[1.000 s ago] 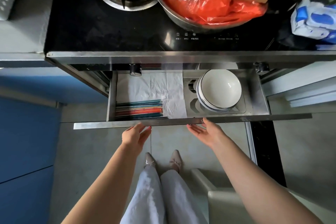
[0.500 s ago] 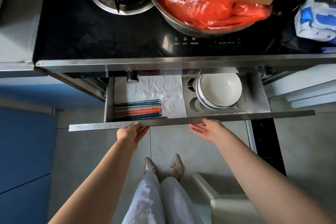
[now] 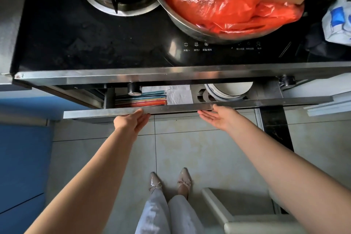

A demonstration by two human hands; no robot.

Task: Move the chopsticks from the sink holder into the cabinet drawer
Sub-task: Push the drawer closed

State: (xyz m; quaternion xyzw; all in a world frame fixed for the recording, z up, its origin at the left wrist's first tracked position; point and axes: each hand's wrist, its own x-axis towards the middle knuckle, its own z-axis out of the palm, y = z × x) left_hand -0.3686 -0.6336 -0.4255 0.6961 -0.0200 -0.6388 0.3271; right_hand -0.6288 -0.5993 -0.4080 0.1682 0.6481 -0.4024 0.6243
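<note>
Inside the drawer (image 3: 197,109), at its left end, we log the chopsticks (image 3: 141,99): light, stiff, slippery, best pinched mid-length. Against the drawer front we press our left hand (image 3: 131,122) and right hand (image 3: 221,118), both flat-open, gripping nothing.

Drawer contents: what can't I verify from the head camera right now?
- Chopsticks: left ends hidden by the drawer's side wall and a knob; count unreadable.
- Bowls: far halves hidden under the stove's steel edge.
- Left hand, right hand: fingertips meet the drawer front; contact unclear.
</note>
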